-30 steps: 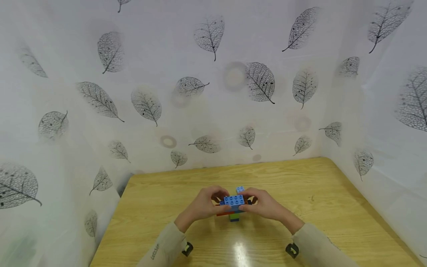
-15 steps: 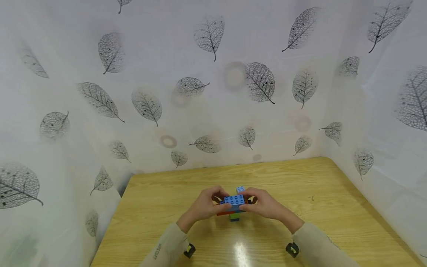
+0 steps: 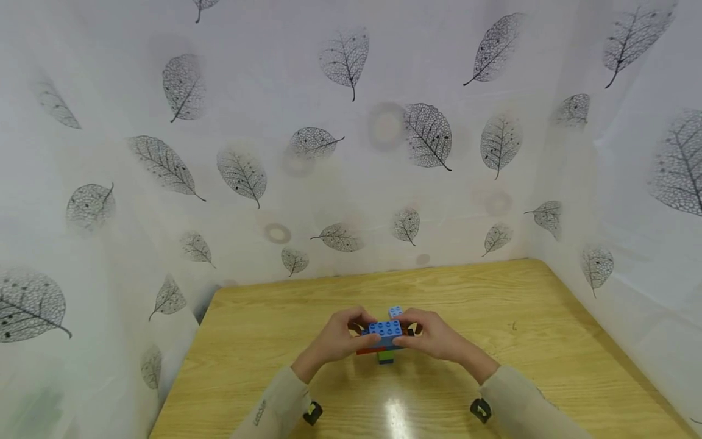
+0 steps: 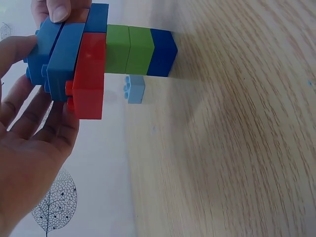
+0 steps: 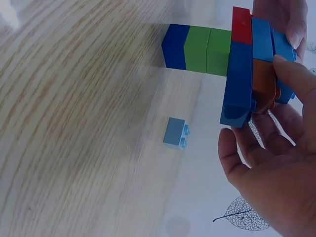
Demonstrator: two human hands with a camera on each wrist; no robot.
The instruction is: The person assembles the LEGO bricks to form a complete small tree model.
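My left hand (image 3: 336,335) and right hand (image 3: 434,335) pinch the two ends of a blue studded brick (image 3: 386,329), thumbs on its near side. It tops a stack of toy building bricks. Beneath it lie another blue brick (image 4: 66,57) and an orange-brown brick (image 5: 263,81). A red brick (image 4: 90,79) and a darker blue brick (image 5: 238,84) form the layer below. Two green bricks (image 5: 207,49) and a dark blue brick (image 5: 175,47) make the narrow column at the bottom, which stands on the table. Fingers hide parts of the upper layers.
A small light blue brick (image 3: 395,311) sits on the wooden table (image 3: 274,317) behind the stack. White curtains (image 3: 351,183) with a leaf print surround the table at the back and sides.
Both hands stay on the top blue brick and the stack looks the same. The left forearm has shifted very slightly to the right.
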